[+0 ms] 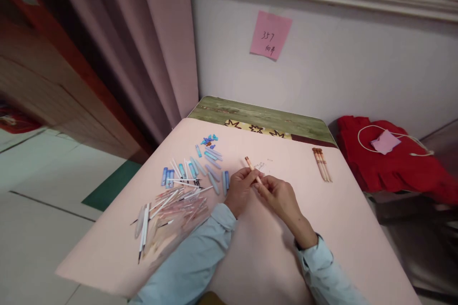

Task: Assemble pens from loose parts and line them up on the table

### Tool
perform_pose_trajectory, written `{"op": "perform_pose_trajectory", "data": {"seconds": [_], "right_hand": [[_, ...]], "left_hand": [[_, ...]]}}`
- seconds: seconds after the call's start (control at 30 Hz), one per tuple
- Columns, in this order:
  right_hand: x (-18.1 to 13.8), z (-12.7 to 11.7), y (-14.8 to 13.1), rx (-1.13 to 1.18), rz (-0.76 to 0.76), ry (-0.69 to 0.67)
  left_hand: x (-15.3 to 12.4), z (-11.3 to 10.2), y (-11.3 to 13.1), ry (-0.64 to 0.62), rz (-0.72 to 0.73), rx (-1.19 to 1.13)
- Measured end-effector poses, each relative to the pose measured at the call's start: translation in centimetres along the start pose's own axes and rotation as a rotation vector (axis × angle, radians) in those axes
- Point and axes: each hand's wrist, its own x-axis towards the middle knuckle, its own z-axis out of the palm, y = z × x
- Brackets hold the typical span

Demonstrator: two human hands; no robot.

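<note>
Peach pen [249,164] pinched over the desk [257,109]

The left grip [239,190] clasps the pen's barrel and the right grip [281,195] pinches its lower end, the brown end pointing away from the person. Small clear pieces [260,166] lie just beyond. To the left spread white refills [165,204], blue barrels [170,177] and pinkish clear parts [193,210]; well to the right, three brown-ended pens [322,166] lie side by side. Past the desk's right edge sits red cloth [372,167].

Held pen [249,164] smooth plastic; red cloth [358,152] matt (slightly rough-looking); wall note [271,40] matt paper.
</note>
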Motion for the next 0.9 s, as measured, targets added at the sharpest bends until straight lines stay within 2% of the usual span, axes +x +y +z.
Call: {"op": "perform_pose_trajectory", "data": {"seconds": [0.1, 0.17, 0.3, 0.43, 0.6, 0.77, 0.9], "right_hand": [[-1.0, -0.1, 0.4, -0.065, -0.042, 0.029], [-1.8, -0.2, 1.2, -0.017, -0.024, 0.074], [-2.7, -0.1, 3.8, 0.292, 0.076, 0.2], [-2.4, 0.6, 6.1, 0.64, 0.171, 0.34], [-1.9, 1.4, 6.9, 0.788, 0.199, 0.361], [-2.1, 1.4, 6.4, 0.746, 0.154, 0.266], [-1.9, 1.5, 6.3, 0.76, 0.155, 0.268]], "left_hand": [[-0.2, 0.1, -0.2, 0.02, 0.071, 0.136], [-0.5, 0.3, -0.1, -0.003, 0.097, 0.209], [-1.0, 0.7, 0.1, -0.003, 0.168, 0.319], [-1.2, 0.8, 0.0, -0.002, 0.202, 0.398], [-1.2, 1.9, 0.5, 0.022, 0.225, 0.412], [-1.9, 4.4, 3.7, 0.073, 0.332, 0.367], [-4.0, 6.4, 9.4, 0.151, 0.587, 0.391]]}}
